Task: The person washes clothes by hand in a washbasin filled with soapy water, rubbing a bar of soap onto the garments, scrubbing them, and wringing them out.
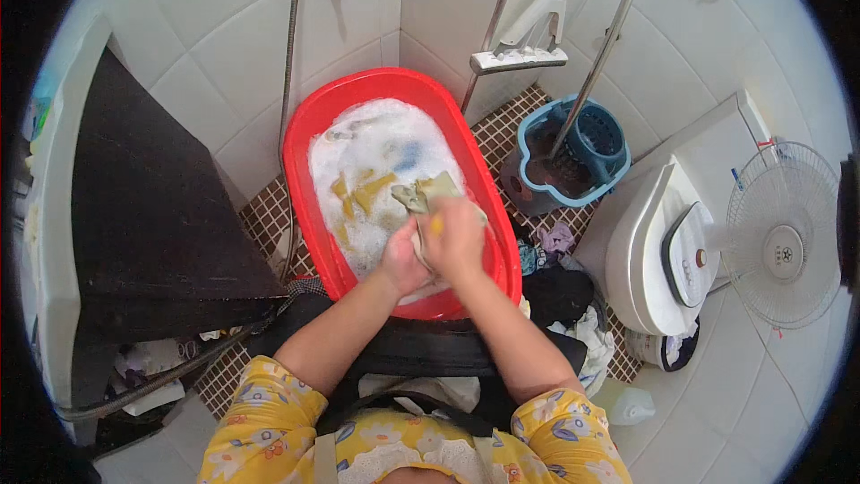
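A pale olive-green cloth (440, 185) is bunched over the near right part of a red plastic tub (301, 168). My left hand (406, 259) grips the cloth from below, palm turned up. Blurred by motion, my right hand (455, 238) is curled over the cloth beside it. A small yellow object (437, 224) shows at its fingers; its kind is unclear. White suds (376, 121) cover the water in the tub. Mustard-yellow fabric (366, 193) pokes through the foam, and a bluish patch shows farther back.
Right of the tub stands a blue mop bucket (571, 198) with a metal pole (598, 67) in it. Loose clothes (557, 292) lie on the brown tiled floor. Farther right are a toilet (631, 262) and a fan (783, 249). A dark panel (154, 202) bounds the left.
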Demonstrator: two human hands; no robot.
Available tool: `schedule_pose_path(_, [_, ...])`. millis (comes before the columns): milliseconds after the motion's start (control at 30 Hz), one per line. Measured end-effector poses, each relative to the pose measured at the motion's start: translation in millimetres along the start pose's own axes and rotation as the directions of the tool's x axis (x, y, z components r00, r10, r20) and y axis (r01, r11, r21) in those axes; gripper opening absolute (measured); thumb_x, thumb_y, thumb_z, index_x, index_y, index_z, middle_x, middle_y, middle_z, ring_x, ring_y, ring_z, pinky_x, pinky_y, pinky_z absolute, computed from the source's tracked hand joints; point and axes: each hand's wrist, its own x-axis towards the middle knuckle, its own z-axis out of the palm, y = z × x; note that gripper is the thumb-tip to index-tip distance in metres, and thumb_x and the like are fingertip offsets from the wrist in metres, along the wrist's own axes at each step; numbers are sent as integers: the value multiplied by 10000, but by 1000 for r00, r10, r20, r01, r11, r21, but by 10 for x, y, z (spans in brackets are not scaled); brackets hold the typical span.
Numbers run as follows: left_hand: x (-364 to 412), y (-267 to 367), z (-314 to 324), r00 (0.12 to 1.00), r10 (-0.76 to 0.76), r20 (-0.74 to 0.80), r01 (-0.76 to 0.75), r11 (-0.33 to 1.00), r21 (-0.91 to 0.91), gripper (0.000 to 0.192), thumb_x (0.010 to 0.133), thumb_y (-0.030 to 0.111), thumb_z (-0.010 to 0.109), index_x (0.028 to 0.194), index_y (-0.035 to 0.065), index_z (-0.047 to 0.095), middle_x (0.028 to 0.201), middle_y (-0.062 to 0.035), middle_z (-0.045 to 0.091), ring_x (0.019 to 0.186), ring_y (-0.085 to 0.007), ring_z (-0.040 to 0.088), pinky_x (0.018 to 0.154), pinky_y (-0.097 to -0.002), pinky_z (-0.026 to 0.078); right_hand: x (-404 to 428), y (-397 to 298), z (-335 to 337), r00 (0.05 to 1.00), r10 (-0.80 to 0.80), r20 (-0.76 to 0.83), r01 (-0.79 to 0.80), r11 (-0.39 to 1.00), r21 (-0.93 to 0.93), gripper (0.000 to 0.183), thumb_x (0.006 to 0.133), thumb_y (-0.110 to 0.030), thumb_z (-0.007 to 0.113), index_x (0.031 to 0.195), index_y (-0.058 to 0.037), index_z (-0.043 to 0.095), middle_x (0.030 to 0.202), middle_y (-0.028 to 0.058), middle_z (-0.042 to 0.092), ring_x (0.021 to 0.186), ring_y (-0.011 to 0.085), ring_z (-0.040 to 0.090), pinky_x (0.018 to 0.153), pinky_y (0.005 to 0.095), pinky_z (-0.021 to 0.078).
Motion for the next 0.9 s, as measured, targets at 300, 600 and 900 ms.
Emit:
schedule_pose_path(300, [-105, -139, 124, 999, 37, 28, -36, 998, -48, 481, 963, 412, 280, 1282, 82, 428, 1291, -100, 481, 1183, -232, 464, 1025, -406, 342, -105, -93, 71, 999, 17, -40, -21, 994, -109, 283, 739, -219, 638, 973, -88, 547, 856, 133, 522, 819, 322, 498, 723, 434, 349])
schedule_pose_path(600, [-119, -67, 31, 998, -55, -1, 55, 998, -38, 509, 963, 403, 258, 1335, 78, 381, 1350, -106, 434, 1230, -272, 430, 1042, -458, 306, -20, 587, 255, 836, 547, -35, -529, 822, 210, 314, 829, -258, 583, 1044, -47, 494, 957, 167, 538, 903, 363, 511, 780, 420, 401])
schedule_pose_path(900, [-85, 566, 332, 949, 312, 40, -308, 947, -91, 485, 951, 370, 295, 1275, 41, 443, 1296, -118, 485, 1188, -277, 468, 1033, -430, 334, -86, 512, -6, 500, 451, 739, -822, -22, 570, 455, 842, -190, 555, 1271, -100, 436, 1090, 47, 547, 1007, 187, 530, 876, 338, 426])
